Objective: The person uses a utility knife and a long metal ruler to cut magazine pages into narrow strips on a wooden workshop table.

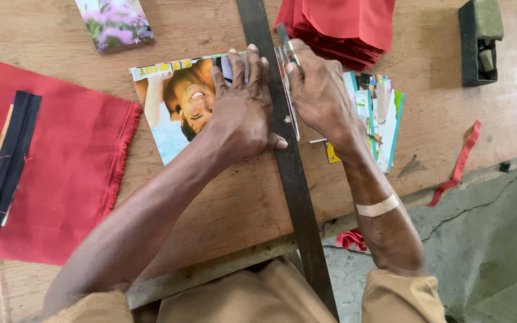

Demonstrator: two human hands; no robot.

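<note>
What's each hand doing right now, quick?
Left hand: open, pressed flat on the ruler and the printed sheet.
Right hand: closed on a cutter at the ruler's edge.

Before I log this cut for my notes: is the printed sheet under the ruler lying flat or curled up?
Flat. The printed sheet lies spread on the wooden table, pinned by the left hand pressing it and the metal ruler.

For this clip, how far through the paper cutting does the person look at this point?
Done: a stack of narrow cut strips lies right of the metal straightedge. In hand: the left hand presses the straightedge onto a printed sheet, while the right hand holds a blade against its edge. Left: most of that sheet is still uncut; how far this cut has run is hidden.
</note>
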